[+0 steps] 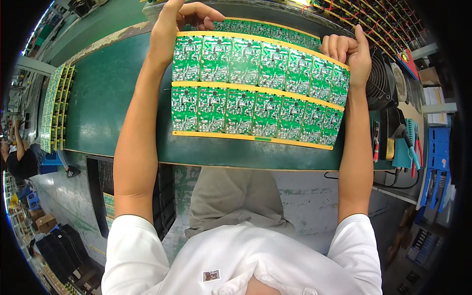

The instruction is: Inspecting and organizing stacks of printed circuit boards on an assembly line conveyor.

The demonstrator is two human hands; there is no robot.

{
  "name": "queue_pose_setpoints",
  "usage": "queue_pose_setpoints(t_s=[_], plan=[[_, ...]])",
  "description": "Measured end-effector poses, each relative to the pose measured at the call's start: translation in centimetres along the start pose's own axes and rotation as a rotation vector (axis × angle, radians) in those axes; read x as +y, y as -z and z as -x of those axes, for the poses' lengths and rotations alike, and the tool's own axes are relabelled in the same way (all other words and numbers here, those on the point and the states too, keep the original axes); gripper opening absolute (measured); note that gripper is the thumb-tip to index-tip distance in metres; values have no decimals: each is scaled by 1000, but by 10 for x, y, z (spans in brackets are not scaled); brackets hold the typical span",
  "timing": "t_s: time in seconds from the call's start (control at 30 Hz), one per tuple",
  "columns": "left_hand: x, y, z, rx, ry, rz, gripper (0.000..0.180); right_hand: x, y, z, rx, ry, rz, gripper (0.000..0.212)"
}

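Observation:
A green circuit board panel (241, 113) with yellow edge strips and two rows of small boards is held up, tilted, over the green bench. My left hand (179, 24) grips it at the upper left corner, fingers curled over the far side. At its upper right corner my right hand (354, 54) is closed, with fingers bent behind the edge. Just behind stands a second circuit board panel (270, 30), mostly hidden by the front one. The left fingertips reach its left end; whether they touch it I cannot tell.
A stack of circuit board panels (56, 108) stands at the left end of the bench (105, 105). To the right are a round black fan (381, 81), pliers (412, 142) and a blue rack (436, 162). Boards with red wires (366, 19) fill the far right. A black rack (164, 196) is below the bench.

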State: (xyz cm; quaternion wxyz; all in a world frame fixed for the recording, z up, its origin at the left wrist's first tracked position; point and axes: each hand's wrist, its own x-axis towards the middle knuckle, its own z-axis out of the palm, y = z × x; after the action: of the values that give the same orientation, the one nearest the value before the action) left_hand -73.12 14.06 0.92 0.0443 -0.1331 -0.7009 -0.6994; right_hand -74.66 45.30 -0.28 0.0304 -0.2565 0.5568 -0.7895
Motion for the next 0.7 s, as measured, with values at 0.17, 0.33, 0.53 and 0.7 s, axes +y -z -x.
queue_pose_setpoints(t_s=[0.17,0.33,0.53,0.7], plan=[[1,-1,0,14,-7,-58,79,1,4,-1,2,-6,-3,64],[3,-2,1,15,-21,-68,78,3,7,-2,1,-3,-4,64],[5,-1,2,-14,-18,-49,78,3,9,-2,11,-15,6,64],[4,0,2,-26,-15,-35,79,1,7,-1,-2,-27,-5,64]])
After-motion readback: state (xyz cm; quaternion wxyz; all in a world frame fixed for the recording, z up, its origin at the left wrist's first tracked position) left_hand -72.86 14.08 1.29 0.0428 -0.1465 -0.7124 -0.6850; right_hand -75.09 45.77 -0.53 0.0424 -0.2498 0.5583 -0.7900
